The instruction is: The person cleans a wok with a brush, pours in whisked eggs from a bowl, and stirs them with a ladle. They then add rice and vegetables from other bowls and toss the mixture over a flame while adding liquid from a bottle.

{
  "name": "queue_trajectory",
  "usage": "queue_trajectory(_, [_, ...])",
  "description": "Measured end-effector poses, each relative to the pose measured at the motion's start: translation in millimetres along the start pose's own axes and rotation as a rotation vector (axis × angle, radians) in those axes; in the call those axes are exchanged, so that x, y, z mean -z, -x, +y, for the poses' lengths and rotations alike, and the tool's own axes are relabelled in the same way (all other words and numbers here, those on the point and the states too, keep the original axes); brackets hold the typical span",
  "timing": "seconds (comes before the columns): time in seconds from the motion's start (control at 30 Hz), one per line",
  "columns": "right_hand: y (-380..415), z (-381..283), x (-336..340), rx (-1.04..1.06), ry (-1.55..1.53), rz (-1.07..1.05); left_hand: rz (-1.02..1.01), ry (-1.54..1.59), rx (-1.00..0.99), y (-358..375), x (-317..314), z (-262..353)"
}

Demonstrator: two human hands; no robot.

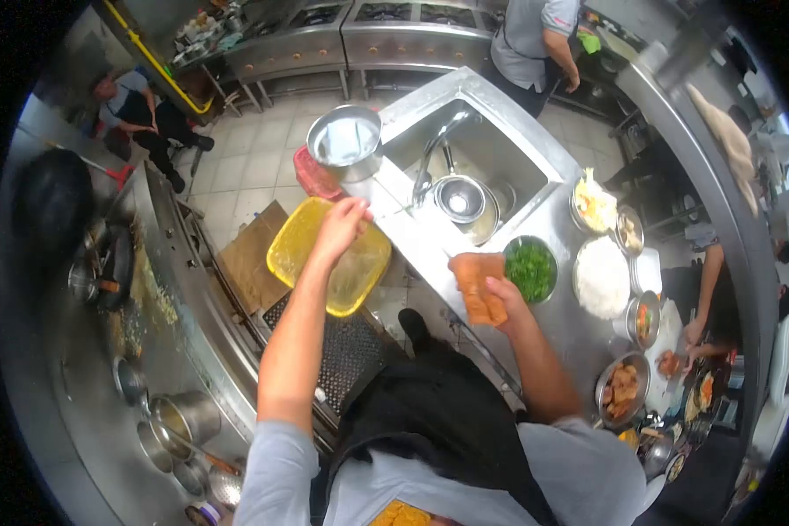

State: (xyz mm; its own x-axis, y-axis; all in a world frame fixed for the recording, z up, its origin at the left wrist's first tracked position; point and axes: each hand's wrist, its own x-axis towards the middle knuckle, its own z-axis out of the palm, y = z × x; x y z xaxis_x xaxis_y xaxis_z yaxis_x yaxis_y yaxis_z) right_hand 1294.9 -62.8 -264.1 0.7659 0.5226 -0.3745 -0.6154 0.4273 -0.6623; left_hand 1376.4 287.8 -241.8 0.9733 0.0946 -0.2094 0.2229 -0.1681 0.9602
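Observation:
An orange-brown cloth, folded, is in my right hand, whose thumb presses on it beside a bowl of chopped greens. My left hand is raised over the rim of a yellow tub, its fingers drawn together; anything between them is too small to make out. A metal pot of clear liquid stands just beyond that hand, at the counter's corner. Right of the pot is the steel sink with a faucet and a round metal bowl in it.
White rice, a bowl of browned pieces and other food bowls line the right counter. A stove surface with pots runs along the left. One person sits at upper left, another stands beyond the sink, and a co-worker's hands work at right.

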Motion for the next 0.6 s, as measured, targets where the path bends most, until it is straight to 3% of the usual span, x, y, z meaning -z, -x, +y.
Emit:
queue_trajectory(0.1, [-31.2,-26.4,21.1,0.131,-0.115,0.09,-0.151,-0.116,0.073,-111.8,-36.5,-5.8])
queue_trajectory(0.23, [-74.2,-67.4,46.6,0.233,-0.111,0.07,-0.171,-0.164,0.155,-205.0,-89.1,-15.5])
queue_trajectory(0.3, [-98.0,-80.7,55.3,0.227,-0.185,0.122,-0.431,-0.589,0.179,-248.5,-105.1,-42.5])
queue_trajectory(0.37, [-123.9,-94.3,69.3,0.246,-0.158,0.059,-0.435,-0.581,0.223,-258.8,-114.8,-59.4])
queue_trajectory(0.4, [-137.8,-99.1,75.7,0.238,-0.189,0.025,-0.435,-0.443,0.318,-277.5,-120.2,-98.3])
queue_trajectory(0.43, [-151.7,-105.4,78.6,0.229,-0.222,-0.014,-0.428,-0.309,0.414,-275.8,-123.7,-92.7])
queue_trajectory(0.6, [-203.7,-133.4,82.5,0.205,-0.221,-0.013,-0.483,-0.524,0.299,-271.7,-121.8,-90.7])
